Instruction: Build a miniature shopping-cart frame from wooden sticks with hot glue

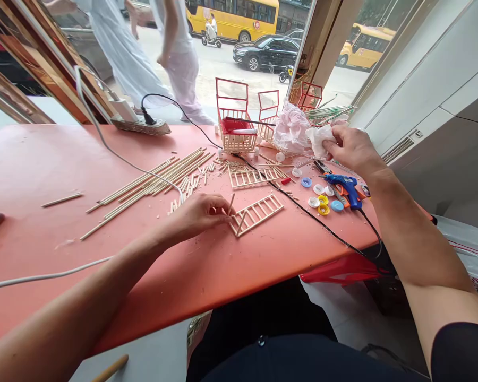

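My left hand (201, 212) rests on the orange table (40, 175), fingers pinched on a short wooden stick (231, 203) beside a small ladder-like stick frame (257, 214). My right hand (352, 150) reaches to the far right and grips a crumpled white tissue (317, 139) next to a white plastic bag (290, 128). A blue glue gun (346, 187) lies just below that hand.
Long wooden sticks (155, 180) lie in a pile at mid-table, with a second stick frame (253, 176). A miniature cart (235, 130) stands at the back. Coloured bottle caps (322, 200), black cable (302, 209), power strip (141, 124). People walk outside the window.
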Demonstrator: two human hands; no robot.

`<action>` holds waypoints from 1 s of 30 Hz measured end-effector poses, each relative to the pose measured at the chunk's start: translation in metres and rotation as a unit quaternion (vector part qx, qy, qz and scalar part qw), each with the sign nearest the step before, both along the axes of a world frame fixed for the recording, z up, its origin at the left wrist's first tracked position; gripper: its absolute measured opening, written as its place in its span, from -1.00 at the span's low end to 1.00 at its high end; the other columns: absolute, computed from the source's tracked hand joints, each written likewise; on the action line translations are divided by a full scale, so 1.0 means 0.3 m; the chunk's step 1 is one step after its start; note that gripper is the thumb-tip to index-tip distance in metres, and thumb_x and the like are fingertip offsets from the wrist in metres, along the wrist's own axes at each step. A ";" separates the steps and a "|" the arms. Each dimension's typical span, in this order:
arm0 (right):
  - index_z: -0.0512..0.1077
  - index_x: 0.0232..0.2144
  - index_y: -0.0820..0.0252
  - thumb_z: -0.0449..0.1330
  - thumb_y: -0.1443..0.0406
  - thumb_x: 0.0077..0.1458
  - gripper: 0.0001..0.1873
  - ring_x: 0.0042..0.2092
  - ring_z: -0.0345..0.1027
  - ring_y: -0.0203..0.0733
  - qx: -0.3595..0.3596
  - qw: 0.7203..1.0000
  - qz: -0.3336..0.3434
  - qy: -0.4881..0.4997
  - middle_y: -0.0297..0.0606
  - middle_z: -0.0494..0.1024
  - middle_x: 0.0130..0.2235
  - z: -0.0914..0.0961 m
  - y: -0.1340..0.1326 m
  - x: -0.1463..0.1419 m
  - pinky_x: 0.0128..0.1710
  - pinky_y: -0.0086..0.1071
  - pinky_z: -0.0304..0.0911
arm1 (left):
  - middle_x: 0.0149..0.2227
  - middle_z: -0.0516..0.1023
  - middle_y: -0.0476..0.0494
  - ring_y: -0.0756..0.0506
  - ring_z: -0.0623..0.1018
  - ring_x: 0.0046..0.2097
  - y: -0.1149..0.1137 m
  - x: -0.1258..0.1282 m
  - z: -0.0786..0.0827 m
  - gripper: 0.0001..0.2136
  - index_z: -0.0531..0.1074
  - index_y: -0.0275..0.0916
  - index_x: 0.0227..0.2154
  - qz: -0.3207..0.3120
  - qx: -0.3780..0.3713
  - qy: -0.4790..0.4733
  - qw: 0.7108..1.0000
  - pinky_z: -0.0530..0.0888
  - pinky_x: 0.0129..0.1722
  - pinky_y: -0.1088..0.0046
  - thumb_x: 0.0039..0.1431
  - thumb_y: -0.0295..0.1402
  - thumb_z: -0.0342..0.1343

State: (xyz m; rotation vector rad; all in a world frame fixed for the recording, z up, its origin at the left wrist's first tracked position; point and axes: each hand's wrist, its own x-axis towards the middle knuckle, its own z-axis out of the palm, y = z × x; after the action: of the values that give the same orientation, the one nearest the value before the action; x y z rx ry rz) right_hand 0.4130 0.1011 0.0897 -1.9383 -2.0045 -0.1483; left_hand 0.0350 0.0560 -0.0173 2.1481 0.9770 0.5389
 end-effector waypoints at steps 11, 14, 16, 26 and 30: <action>0.56 -0.25 0.24 0.22 0.41 0.14 -0.86 -0.07 0.50 0.03 -0.011 0.991 -0.123 -0.060 -0.10 0.64 -0.23 -0.088 0.212 0.137 -0.03 -0.19 0.32 | -0.38 0.64 -0.10 -0.04 0.50 -0.38 0.004 -0.002 -0.002 -0.76 0.66 -0.24 -0.34 -0.002 -0.008 -0.001 1.000 0.34 -0.36 0.48 0.14 -0.20 0.17; 0.57 -0.01 0.25 0.27 0.37 0.12 -0.65 -0.09 0.52 0.03 -0.013 0.992 -0.112 -0.056 -0.08 0.67 -0.11 -0.090 0.198 0.138 -0.01 -0.14 0.35 | -0.38 0.64 -0.10 -0.04 0.51 -0.37 0.005 -0.005 -0.004 -0.74 0.65 -0.25 -0.33 -0.001 -0.010 0.002 1.000 0.35 -0.36 0.47 0.15 -0.19 0.16; 0.57 0.04 0.23 0.26 0.33 0.16 -0.62 -0.11 0.52 0.04 0.001 0.995 -0.083 -0.048 -0.06 0.67 -0.09 -0.080 0.148 0.107 -0.03 -0.12 0.37 | -0.39 0.63 -0.10 -0.05 0.51 -0.37 0.006 -0.007 -0.004 -0.75 0.65 -0.25 -0.34 -0.001 -0.010 0.005 1.000 0.35 -0.35 0.47 0.15 -0.19 0.16; 0.60 -0.18 0.16 0.22 0.30 0.31 -0.86 -0.14 0.52 -0.10 -0.057 0.956 0.282 0.052 -0.17 0.64 -0.18 -0.216 -0.323 -0.281 -0.13 -0.28 0.38 | -0.31 0.60 -0.14 -0.08 0.51 -0.31 0.005 -0.022 0.010 -0.75 0.63 -0.24 -0.33 0.012 0.009 0.005 1.000 0.39 -0.30 0.43 0.12 -0.17 0.19; 0.53 0.00 0.15 0.18 0.31 0.36 -0.79 -0.06 0.49 -0.11 -0.053 0.935 0.338 0.092 -0.16 0.61 -0.09 -0.302 -0.397 -0.390 -0.03 -0.28 0.37 | -0.39 0.56 -0.09 -0.07 0.48 -0.35 0.001 -0.025 0.028 -0.76 0.63 -0.23 -0.32 0.021 0.016 0.009 1.000 0.36 -0.34 0.45 0.11 -0.17 0.20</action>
State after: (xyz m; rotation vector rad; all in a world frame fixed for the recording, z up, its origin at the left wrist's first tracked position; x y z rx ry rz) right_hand 0.2959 -0.0180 -0.0008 -1.1526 -2.4463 0.3062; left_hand 0.0275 0.0562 -0.0090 2.1679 1.0330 0.5594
